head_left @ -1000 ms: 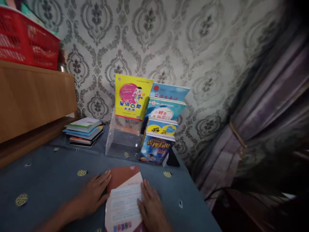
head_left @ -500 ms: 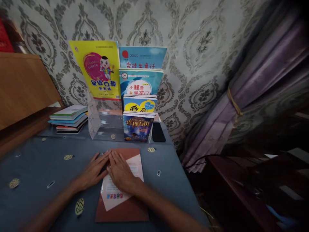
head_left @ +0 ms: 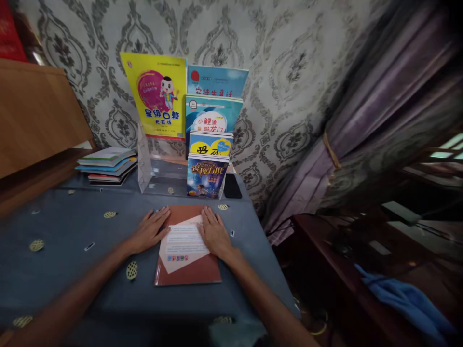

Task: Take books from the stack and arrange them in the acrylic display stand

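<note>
A reddish-brown book (head_left: 195, 275) with a tilted white text panel lies flat on the table in front of me. Its printed text appears upside down. My left hand (head_left: 150, 231) lies flat at the book's left edge, fingers stretched out and touching it. On the opposite edge rests my right hand (head_left: 215, 233), also flat, its fingertips near the far right corner. Neither hand grips anything. Beyond the book stands a clear display rack (head_left: 144, 166) holding a yellow workbook (head_left: 159, 96), blue storybooks (head_left: 217, 108) and a small dark-blue book (head_left: 206, 178).
A stack of books (head_left: 106, 164) lies left of the rack, near a wooden panel (head_left: 36, 106). A black phone (head_left: 232, 186) lies at the rack's right. Blue-grey cloth (head_left: 90, 284) covers the table. Beyond its right edge are a purple curtain (head_left: 307, 178) and a dark red table (head_left: 325, 260).
My hands have moved apart, from together over the book's middle to its left and right edges. More of the white panel shows. The camera view has shifted.
</note>
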### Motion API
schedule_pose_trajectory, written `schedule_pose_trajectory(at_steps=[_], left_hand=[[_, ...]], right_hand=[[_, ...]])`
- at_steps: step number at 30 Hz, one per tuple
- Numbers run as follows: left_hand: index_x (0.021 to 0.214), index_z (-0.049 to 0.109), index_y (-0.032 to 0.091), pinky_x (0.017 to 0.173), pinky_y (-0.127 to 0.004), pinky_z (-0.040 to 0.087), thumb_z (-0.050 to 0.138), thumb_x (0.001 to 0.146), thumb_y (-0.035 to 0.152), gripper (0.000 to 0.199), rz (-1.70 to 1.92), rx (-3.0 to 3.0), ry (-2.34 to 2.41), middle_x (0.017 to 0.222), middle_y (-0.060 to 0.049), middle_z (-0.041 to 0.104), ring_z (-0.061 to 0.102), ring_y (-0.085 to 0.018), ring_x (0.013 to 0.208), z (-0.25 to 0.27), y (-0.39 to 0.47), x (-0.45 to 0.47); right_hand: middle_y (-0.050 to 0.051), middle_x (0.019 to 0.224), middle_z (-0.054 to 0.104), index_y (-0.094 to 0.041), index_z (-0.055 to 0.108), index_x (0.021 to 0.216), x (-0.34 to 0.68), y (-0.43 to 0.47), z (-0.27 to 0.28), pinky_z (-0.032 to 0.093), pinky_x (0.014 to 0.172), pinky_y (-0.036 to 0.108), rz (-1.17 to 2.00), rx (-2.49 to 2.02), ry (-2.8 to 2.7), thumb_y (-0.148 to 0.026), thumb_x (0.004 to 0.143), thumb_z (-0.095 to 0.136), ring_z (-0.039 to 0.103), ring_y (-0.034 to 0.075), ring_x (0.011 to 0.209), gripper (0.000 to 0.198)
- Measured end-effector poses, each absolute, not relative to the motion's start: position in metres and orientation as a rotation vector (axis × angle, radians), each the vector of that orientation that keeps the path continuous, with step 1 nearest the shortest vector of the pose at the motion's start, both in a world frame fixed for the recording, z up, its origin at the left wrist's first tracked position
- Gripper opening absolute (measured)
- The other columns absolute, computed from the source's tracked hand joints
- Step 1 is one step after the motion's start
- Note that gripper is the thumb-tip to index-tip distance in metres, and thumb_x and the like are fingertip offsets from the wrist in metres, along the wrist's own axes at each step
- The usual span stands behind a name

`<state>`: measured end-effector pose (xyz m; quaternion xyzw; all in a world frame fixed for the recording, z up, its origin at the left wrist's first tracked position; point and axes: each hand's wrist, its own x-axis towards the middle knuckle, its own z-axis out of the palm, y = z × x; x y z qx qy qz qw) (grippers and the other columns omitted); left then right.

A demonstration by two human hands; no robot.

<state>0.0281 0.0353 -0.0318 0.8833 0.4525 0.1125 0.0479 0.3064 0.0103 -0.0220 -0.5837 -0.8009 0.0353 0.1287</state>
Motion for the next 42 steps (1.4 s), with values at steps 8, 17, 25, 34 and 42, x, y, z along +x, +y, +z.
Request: schedule_pose_trajectory(at_steps=[8, 17, 25, 34, 42], left_hand=[[0.156, 0.035, 0.015, 0.122, -0.047, 0.024, 0.029, 0.103, 0.046, 0.061, 0.274, 2.723, 1.314, 0.163, -0.012, 0.030, 0.029, -0.024, 0.151, -0.026, 0.033, 0.024], [0.157, 0.030, 0.016, 0.123, -0.048, 0.019, 0.029, 0.104, 0.046, 0.061, 0.328, 2.675, 1.185, 0.164, -0.011, 0.028, 0.024, -0.025, 0.153, -0.024, -0.038, -0.012], [0.158, 0.030, 0.018, 0.123, -0.047, 0.019, 0.031, 0.104, 0.049, 0.062, 0.351, 2.652, 1.146, 0.164, -0.011, 0.028, 0.026, -0.026, 0.152, -0.027, -0.081, -0.035], [0.157, 0.032, 0.019, 0.123, -0.047, 0.019, 0.034, 0.104, 0.048, 0.061, 0.363, 2.600, 1.167, 0.164, -0.011, 0.028, 0.024, -0.026, 0.153, -0.026, -0.087, -0.037], [0.156, 0.034, 0.029, 0.123, -0.047, 0.023, 0.040, 0.094, 0.017, 0.064, 0.403, 2.630, 0.962, 0.163, -0.004, 0.031, 0.026, -0.022, 0.152, -0.022, -0.093, -0.059]], right_hand=[[0.019, 0.159, 0.036, -0.004, 0.039, 0.152, 0.279, -0.043, -0.030, 0.029, 0.121, 0.048, 0.018, -1.873, -2.226, -0.038, 0.103, 0.033, 0.033, 0.029, 0.149, 0.061], [0.016, 0.162, 0.031, -0.012, 0.032, 0.157, 0.256, -0.142, -0.037, 0.028, 0.121, 0.055, 0.045, -1.701, -2.287, -0.049, 0.102, 0.039, 0.022, 0.032, 0.153, 0.066], [0.012, 0.165, 0.023, -0.024, 0.017, 0.161, 0.295, -0.208, -0.022, 0.024, 0.123, 0.052, 0.291, -1.300, -2.546, -0.052, 0.096, 0.057, 0.020, 0.027, 0.154, 0.081], [0.010, 0.161, 0.037, -0.026, 0.034, 0.156, 0.296, -0.219, -0.018, 0.040, 0.114, 0.049, 0.178, -1.319, -2.616, -0.007, 0.089, 0.046, 0.029, 0.025, 0.151, 0.071], [0.006, 0.134, 0.067, -0.034, 0.063, 0.135, 0.287, -0.197, -0.025, 0.054, 0.096, 0.047, 0.052, -1.261, -2.397, -0.015, 0.094, 0.043, 0.059, 0.027, 0.128, 0.049]])
